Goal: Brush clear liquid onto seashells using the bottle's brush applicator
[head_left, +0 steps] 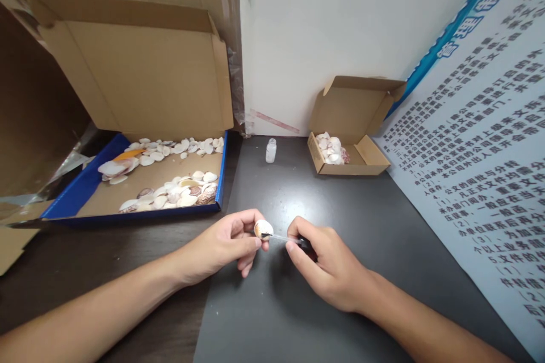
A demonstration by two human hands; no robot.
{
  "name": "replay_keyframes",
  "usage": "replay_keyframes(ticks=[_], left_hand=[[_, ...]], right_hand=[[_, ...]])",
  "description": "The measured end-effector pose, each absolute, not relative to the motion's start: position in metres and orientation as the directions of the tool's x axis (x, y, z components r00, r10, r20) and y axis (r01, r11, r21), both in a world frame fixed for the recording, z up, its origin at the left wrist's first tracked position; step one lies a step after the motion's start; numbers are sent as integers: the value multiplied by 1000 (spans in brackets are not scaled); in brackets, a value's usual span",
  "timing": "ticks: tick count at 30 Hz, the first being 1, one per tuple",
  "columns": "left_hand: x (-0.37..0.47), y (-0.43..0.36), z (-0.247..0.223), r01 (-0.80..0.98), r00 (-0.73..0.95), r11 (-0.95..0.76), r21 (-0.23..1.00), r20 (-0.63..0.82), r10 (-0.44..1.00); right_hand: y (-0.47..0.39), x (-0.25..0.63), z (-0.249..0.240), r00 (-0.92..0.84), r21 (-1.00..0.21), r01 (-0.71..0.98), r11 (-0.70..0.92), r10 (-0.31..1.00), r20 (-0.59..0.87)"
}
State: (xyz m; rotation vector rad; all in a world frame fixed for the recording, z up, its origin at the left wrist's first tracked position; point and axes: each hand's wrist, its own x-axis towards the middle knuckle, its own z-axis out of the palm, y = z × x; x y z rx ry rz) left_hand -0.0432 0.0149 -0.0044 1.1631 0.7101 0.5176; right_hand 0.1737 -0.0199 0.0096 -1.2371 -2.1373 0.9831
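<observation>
Between the fingertips and thumb of my left hand (240, 241) is a small white and brown seashell (263, 229), held above the dark table. My right hand (326, 258) is closed round the black cap of a small applicator brush (283, 238). A thin clear stem runs left from the cap, and its dark tip meets the lower part of the shell. Most of the cap is hidden in my right fingers. Beyond both hands, a small whitish bottle (271, 152) stands upright without a cap.
On the left lies an open blue-sided cardboard box (97, 195) with many seashells (170, 195) spread inside. At the back right, a smaller open cardboard box (357, 169) holds a pile of shells (331, 150). A white wall (340, 22) and a printed poster (481, 142) bound the table.
</observation>
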Motion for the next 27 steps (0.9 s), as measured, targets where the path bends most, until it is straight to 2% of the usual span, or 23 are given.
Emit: replay_keyframes(ticks=[12, 23, 27], left_hand=[[-41, 14, -1, 24, 653, 353, 935, -282, 703], [-40, 14, -5, -94, 608, 422, 902, -284, 742], [-39, 14, -4, -139, 576, 452, 881, -299, 761]], right_hand=[[-23, 171, 11, -471, -673, 618, 406, 877, 97], [-23, 172, 13, -490, -682, 614, 398, 869, 66], [-21, 172, 11, -451, -706, 619, 343, 892, 38]])
